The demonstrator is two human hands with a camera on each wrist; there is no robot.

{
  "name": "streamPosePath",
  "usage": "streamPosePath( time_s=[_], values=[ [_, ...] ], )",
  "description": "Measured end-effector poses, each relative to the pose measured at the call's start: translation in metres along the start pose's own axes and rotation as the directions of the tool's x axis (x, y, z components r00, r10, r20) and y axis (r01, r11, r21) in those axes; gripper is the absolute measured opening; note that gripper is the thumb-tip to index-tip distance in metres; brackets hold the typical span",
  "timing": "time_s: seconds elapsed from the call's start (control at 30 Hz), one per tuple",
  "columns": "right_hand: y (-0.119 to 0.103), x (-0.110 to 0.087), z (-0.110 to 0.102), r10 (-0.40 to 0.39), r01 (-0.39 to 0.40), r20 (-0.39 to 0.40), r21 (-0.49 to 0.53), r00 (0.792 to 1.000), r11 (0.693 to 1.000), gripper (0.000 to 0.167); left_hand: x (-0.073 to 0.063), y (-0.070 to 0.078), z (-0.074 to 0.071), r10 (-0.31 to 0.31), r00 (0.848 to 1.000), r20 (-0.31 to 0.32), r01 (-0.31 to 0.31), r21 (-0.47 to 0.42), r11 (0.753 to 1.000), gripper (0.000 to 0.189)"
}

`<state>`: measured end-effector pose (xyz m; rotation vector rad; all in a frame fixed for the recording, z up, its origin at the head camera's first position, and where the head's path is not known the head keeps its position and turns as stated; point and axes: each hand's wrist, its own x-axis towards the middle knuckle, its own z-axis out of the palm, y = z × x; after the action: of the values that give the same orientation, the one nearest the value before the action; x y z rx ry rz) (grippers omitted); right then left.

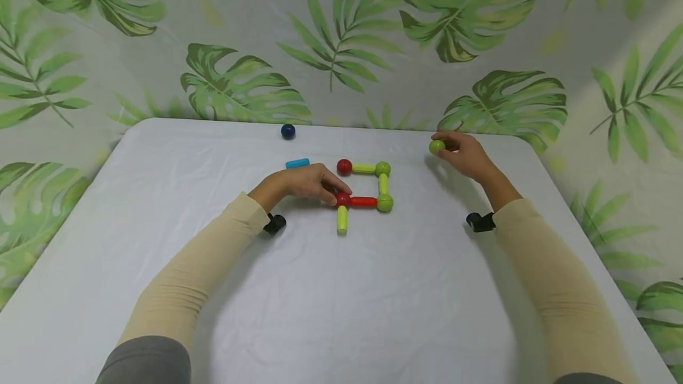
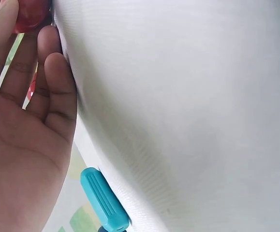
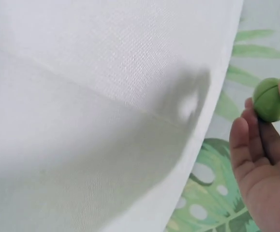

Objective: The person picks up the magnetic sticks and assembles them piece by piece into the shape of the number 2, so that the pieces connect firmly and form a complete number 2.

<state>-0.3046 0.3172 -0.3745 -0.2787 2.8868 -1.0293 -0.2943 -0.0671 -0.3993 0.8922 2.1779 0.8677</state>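
Note:
My left hand [image 1: 309, 184] pinches a red ball [image 1: 343, 199] between thumb and fingers, at the corner of a figure of balls and sticks on the table. A red stick [image 1: 364, 201] joins that ball to a green ball [image 1: 385, 202], and a green stick [image 1: 342, 220] points from it toward me. Further green sticks lead through another green ball [image 1: 382, 169] to a second red ball [image 1: 344, 166]. Near the table's back right, my right hand [image 1: 467, 154] holds a loose green ball [image 3: 270, 100] in its fingertips, raised above the surface.
A blue stick [image 1: 297, 163] lies just behind my left hand, partly hidden by it in the head view. Farther back, a dark blue ball [image 1: 288, 131] sits near the far edge of the white table [image 1: 341, 313]. Leaf-patterned cloth [image 1: 341, 34] hangs beyond that edge.

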Motion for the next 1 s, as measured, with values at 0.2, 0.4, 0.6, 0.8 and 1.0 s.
streamPosePath(
  time_s=[0.2,0.4,0.6,0.8,1.0],
  values=[
    [-0.008,-0.013,-0.004,0.006,-0.009,0.066,0.038,0.998,0.999,0.044,-0.004,0.001,-0.002,-0.006,1.0,-0.006,0.006,0.011,1.0,0.04],
    [-0.012,-0.031,-0.002,0.035,-0.043,0.084,0.096,0.996,0.994,0.045,-0.001,0.0,0.0,0.003,1.0,-0.007,-0.003,0.012,1.0,0.039],
    [-0.022,-0.058,0.006,0.018,-0.042,0.142,0.162,0.99,0.986,0.048,0.0,0.0,0.001,-0.02,1.0,-0.003,0.02,0.012,1.0,0.04],
    [-0.033,-0.086,0.013,-0.027,-0.011,0.193,0.194,0.981,0.981,0.047,0.0,0.002,0.001,-0.011,1.0,-0.007,0.011,0.008,1.0,0.04],
    [-0.033,-0.108,0.017,-0.035,-0.008,0.208,0.205,0.978,0.979,0.046,0.001,0.001,0.002,-0.012,1.0,-0.002,0.012,0.001,1.0,0.04]
  ],
)
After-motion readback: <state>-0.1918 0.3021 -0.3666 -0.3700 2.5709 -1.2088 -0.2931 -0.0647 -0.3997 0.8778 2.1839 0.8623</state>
